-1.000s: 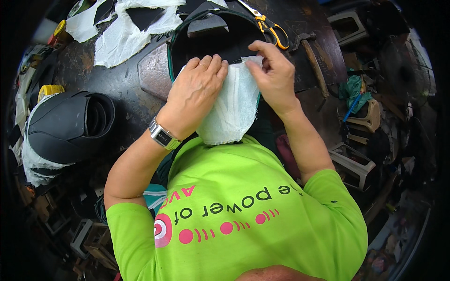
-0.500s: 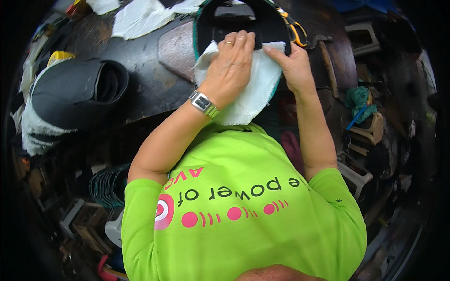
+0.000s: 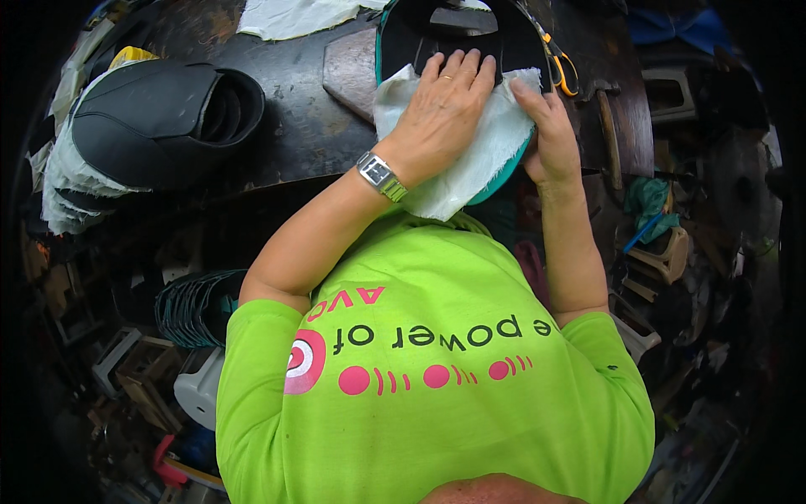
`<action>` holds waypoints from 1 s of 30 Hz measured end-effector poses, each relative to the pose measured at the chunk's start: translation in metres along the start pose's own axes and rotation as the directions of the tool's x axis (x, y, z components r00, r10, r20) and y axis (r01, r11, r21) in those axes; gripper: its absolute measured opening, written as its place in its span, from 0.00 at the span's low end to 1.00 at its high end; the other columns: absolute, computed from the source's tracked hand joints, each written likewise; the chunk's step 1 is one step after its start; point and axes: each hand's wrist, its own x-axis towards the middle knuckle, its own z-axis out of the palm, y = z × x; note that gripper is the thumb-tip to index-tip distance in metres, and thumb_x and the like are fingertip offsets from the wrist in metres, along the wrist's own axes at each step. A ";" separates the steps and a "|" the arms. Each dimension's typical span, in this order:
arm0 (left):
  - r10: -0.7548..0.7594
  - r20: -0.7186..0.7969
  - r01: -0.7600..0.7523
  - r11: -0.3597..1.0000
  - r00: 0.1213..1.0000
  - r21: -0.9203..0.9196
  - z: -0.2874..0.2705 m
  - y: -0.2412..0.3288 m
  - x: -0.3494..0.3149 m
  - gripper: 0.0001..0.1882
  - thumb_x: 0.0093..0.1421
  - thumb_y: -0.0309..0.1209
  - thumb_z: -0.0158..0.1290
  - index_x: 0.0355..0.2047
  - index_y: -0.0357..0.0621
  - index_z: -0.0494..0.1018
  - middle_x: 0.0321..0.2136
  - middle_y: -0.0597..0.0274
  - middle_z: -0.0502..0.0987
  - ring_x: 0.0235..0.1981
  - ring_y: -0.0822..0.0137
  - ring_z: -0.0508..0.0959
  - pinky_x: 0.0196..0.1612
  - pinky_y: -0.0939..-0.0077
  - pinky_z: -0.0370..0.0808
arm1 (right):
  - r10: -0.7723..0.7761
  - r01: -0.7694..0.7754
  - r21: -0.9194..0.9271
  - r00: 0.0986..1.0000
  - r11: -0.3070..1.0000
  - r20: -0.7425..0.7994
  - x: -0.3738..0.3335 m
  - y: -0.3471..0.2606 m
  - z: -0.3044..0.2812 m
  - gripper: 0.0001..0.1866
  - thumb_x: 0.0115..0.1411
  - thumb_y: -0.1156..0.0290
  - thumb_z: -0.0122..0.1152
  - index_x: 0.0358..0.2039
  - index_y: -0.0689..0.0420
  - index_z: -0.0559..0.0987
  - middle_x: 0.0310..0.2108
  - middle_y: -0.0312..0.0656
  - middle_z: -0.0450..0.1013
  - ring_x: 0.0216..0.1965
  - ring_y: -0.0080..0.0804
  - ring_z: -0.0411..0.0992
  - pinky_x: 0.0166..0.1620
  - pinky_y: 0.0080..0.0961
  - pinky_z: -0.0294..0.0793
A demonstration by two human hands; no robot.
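Note:
A black curved shoe-upper-like piece with a teal edge (image 3: 522, 52) lies before me at the table's front. White fabric with frayed edges (image 3: 474, 172) covers its near part. My left hand (image 3: 445, 109) lies flat on this fabric, palm down, fingers stretched and slightly spread; the fingertips reach onto the black surface. At the right rim, my right hand (image 3: 550, 139) grips the piece, its thumb on top by the fabric's edge and its other fingers mostly hidden behind.
On the table's left rests a stack of black curved pieces with white fabric (image 3: 143, 118). Orange-handled scissors (image 3: 567, 71) and a wooden-handled hammer (image 3: 608, 134) lie to the right. A flat slab (image 3: 348, 71) sits left of the work. Stools (image 3: 201, 391) stand below.
My left fingers have spread a little more on the white fabric. More of the teal edge shows at the lower right. The whole view has shifted slightly.

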 end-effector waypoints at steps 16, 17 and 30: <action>-0.480 0.436 0.103 -0.574 0.761 -0.812 -0.072 -0.027 -0.081 0.27 0.71 0.37 0.48 0.66 0.34 0.64 0.65 0.48 0.68 0.66 0.54 0.67 0.68 0.59 0.62 | -0.453 0.820 -0.573 0.514 0.008 0.729 -0.028 0.024 0.118 0.37 0.52 0.52 0.73 0.62 0.52 0.77 0.64 0.47 0.65 0.65 0.47 0.61 0.68 0.50 0.56; -0.482 0.438 0.107 -0.572 0.759 -0.814 -0.073 -0.026 -0.083 0.28 0.71 0.37 0.47 0.66 0.34 0.64 0.65 0.47 0.67 0.67 0.53 0.67 0.68 0.59 0.62 | -0.458 0.827 -0.562 0.497 -0.005 0.737 -0.029 0.027 0.118 0.37 0.53 0.52 0.73 0.62 0.51 0.77 0.65 0.47 0.65 0.66 0.47 0.61 0.68 0.50 0.55; -0.460 0.466 0.185 -0.533 0.755 -0.826 -0.073 -0.020 -0.078 0.31 0.72 0.43 0.45 0.69 0.35 0.61 0.69 0.45 0.62 0.71 0.51 0.61 0.72 0.54 0.55 | -0.591 0.745 -0.508 0.660 0.433 0.464 -0.032 0.007 0.100 0.40 0.60 0.62 0.73 0.69 0.60 0.68 0.67 0.50 0.60 0.60 0.39 0.66 0.57 0.32 0.72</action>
